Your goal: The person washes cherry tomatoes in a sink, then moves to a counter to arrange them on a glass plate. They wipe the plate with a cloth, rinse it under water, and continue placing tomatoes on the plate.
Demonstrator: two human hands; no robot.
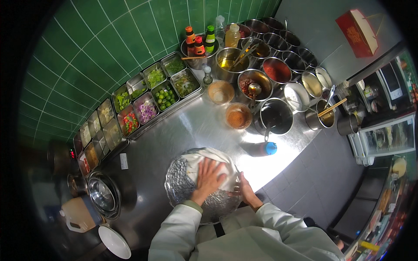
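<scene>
In front of me is a large clear glass bowl (179, 177) with a crinkled texture and wavy rim, close against my body at the counter's front edge. A white cloth (212, 154) is bunched over the far part of its inside. Flat on top of the cloth rests my left hand (209, 177), fingers slightly spread, with no grip around it visible. My right hand (247, 189) holds the bowl's right rim, thumb up at the edge and fingers showing through the glass. A squeeze bottle with a blue cap (271, 148) stands beyond the bowl, to the right.
Steel pans of chopped vegetables (147, 111) line the green tiled wall. Steel pots of oil (228, 62) and seasonings crowd the back right, beside sauce bottles (199, 47). At left are stacked glass bowls (102, 194), a plastic jug (78, 213) and a white dish (114, 242).
</scene>
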